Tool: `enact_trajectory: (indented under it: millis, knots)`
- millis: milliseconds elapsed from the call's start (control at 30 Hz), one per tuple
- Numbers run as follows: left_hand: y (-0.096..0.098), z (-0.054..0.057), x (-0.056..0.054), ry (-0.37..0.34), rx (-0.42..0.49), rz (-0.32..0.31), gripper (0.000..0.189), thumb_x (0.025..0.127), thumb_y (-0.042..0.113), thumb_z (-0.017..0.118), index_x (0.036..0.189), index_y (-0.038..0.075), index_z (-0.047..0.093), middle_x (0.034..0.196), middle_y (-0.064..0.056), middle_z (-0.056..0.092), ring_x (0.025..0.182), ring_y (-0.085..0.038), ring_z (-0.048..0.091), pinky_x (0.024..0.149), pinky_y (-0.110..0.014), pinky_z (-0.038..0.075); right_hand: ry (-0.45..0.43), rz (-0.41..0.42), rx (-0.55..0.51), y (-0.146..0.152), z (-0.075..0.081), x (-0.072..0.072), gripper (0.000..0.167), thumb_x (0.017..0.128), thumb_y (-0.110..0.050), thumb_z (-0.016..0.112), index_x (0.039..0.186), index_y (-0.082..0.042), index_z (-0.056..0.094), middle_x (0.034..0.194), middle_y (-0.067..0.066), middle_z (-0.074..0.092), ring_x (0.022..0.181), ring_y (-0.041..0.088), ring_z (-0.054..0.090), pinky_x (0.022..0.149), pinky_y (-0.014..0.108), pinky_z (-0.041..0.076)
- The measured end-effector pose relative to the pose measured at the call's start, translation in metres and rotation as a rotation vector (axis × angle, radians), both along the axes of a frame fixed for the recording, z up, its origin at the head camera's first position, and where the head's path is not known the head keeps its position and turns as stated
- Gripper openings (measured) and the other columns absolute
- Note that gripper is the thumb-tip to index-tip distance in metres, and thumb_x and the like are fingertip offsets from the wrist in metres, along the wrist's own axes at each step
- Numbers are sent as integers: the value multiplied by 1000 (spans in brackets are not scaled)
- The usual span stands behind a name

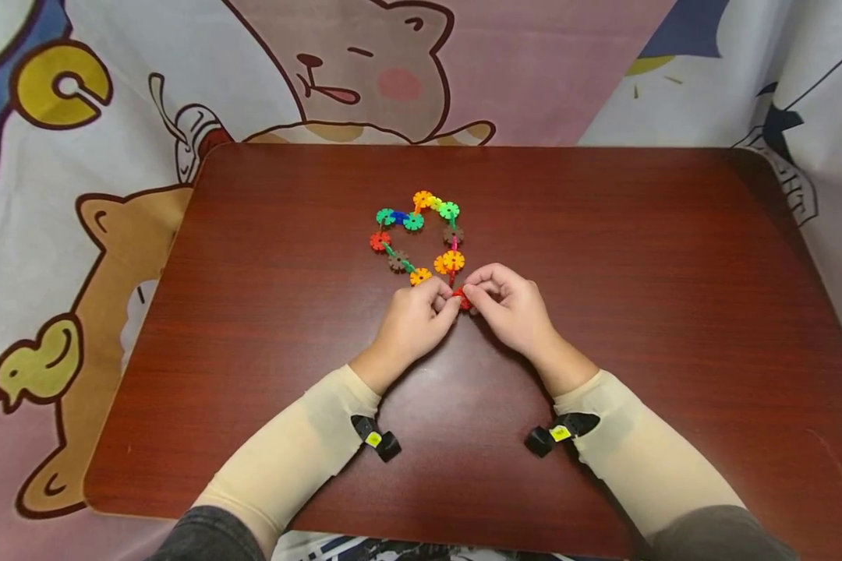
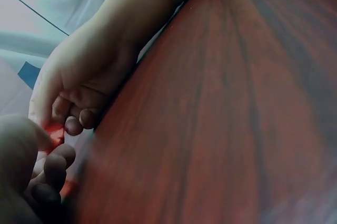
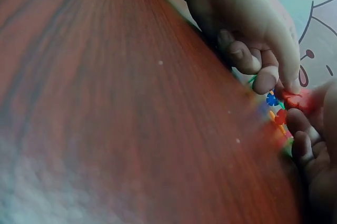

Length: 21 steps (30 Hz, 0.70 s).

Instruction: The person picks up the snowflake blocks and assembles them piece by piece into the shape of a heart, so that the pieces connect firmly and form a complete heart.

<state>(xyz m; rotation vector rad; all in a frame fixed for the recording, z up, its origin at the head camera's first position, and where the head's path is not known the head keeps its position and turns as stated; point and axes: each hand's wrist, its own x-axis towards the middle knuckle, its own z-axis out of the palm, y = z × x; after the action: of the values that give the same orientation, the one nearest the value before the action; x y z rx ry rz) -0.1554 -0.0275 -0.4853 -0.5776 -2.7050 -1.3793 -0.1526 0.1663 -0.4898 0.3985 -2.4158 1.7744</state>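
A chain of coloured notched plastic discs, the interlocking snowflake kind, lies in a loop on the table. Orange discs (image 1: pixel 453 260), a red disc (image 1: pixel 380 241) and green and blue ones make up its far part. At the loop's near end, red discs (image 1: pixel 462 298) sit between my two hands. My left hand (image 1: pixel 414 321) pinches the red piece from the left with thumb and fingers. From the other side my right hand (image 1: pixel 512 308) pinches it between thumb and index finger. The red disc (image 3: pixel 296 99) shows between both sets of fingertips in the right wrist view, partly covered.
The dark red-brown wooden table (image 1: pixel 673 312) spreads around the hands. Behind and beside it hangs a cloth (image 1: pixel 533 70) printed with cartoon animals. Each forearm wears a cream sleeve (image 1: pixel 309 428) with a black camera strap near the wrist.
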Motion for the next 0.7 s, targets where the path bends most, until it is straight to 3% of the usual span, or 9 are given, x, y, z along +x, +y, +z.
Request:
enact_trajectory:
  millis: [167, 233, 367, 467, 600, 700]
  knots:
    - [-2, 0, -1, 8, -38, -36, 14, 96, 19, 72, 83, 15, 70, 68, 8, 61, 59, -7, 53, 55, -24, 43, 108, -64, 176, 2, -1, -5, 15, 102, 1, 65, 114, -2, 73, 104, 9, 77, 92, 23, 70, 83, 27, 55]
    - [-2, 0, 0, 12, -52, -41, 14, 94, 19, 72, 80, 16, 69, 66, 8, 60, 58, -7, 53, 55, -23, 42, 135, -46, 289, 1, -1, -7, 28, 102, 4, 62, 125, -6, 73, 111, 12, 72, 101, 26, 68, 88, 37, 54]
    - [0, 1, 2, 52, -110, -40, 13, 90, 17, 73, 78, 14, 68, 65, 7, 58, 57, -8, 52, 53, -23, 40, 147, 38, 476, -3, -1, -9, 44, 101, 4, 61, 141, -12, 69, 116, 15, 65, 103, 31, 65, 88, 49, 54]
    - [1, 2, 3, 56, -155, -13, 14, 90, 18, 73, 77, 14, 68, 64, 8, 58, 56, -8, 53, 51, -23, 41, 179, 14, 488, -4, -3, -10, 35, 99, 3, 67, 132, -7, 72, 112, 14, 67, 95, 29, 65, 83, 45, 55]
    - [0, 4, 1, -1, -167, 21, 16, 92, 17, 71, 77, 14, 68, 61, 8, 56, 56, -9, 53, 51, -23, 40, 275, -60, 399, -3, -6, -11, 22, 91, 8, 75, 111, -3, 76, 102, 11, 68, 78, 22, 61, 70, 32, 51]
    - [-1, 5, -2, -45, -146, 40, 16, 92, 15, 69, 77, 13, 68, 61, 6, 56, 57, -11, 52, 53, -25, 41, 333, -62, 371, -1, -8, -12, 20, 88, 9, 77, 104, -3, 78, 97, 11, 65, 73, 19, 56, 67, 25, 45]
